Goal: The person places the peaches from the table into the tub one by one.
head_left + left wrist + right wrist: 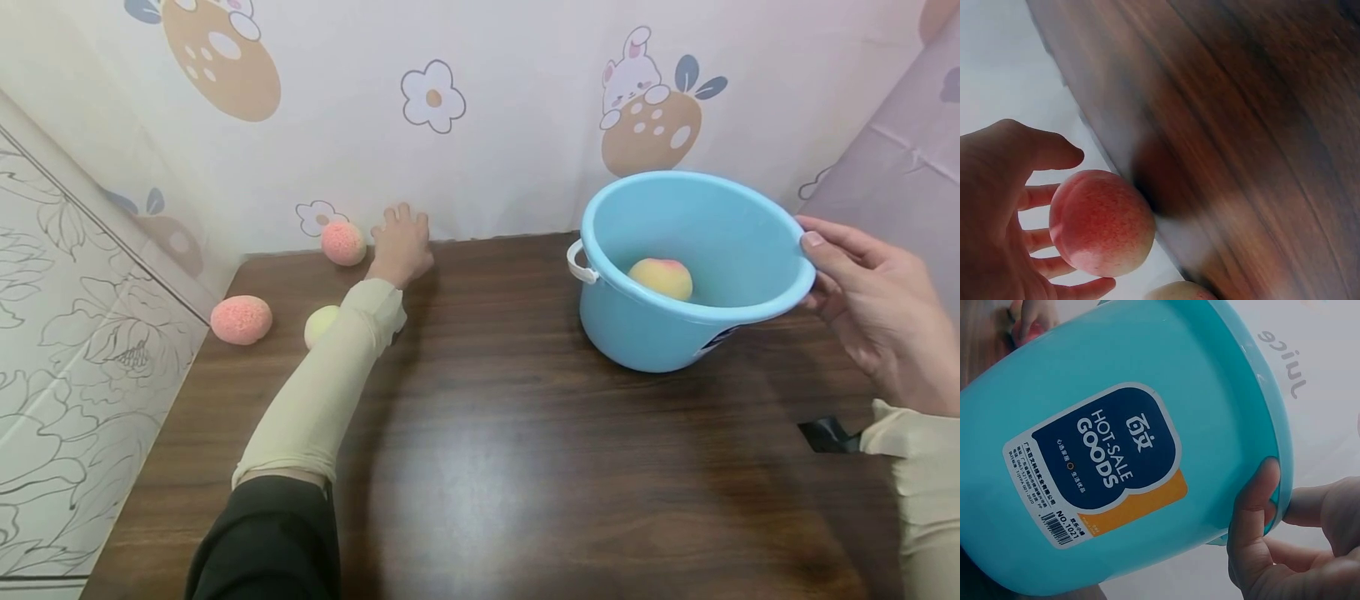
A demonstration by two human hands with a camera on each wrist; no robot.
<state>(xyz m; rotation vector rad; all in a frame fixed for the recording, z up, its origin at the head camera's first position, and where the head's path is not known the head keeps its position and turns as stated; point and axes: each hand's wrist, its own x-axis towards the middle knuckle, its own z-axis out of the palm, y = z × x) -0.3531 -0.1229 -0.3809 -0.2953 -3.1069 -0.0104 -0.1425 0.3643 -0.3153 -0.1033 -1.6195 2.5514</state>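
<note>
My left hand (pixel 402 246) reaches to the back edge of the table, fingers spread. In the left wrist view a pink-red peach (pixel 1102 223) lies in front of that hand's fingers (pixel 1040 239), and the thumb is apart from it; the hand hides this peach in the head view. With thumb and fingers my right hand (pixel 873 292) grips the rim of a light blue bucket (pixel 645 337) at its right side. Inside the bucket sits a yellow peach with a pink top (pixel 662 278). The bucket's label (pixel 1100 465) faces the right wrist camera.
Left of my left hand lies a pink peach (pixel 343 243), with another pink peach (pixel 242 320) nearer the table's left edge. A pale yellow one (pixel 321 325) is partly behind my left forearm. A patterned wall covering (pixel 510 167) backs the brown wooden table (pixel 480 433).
</note>
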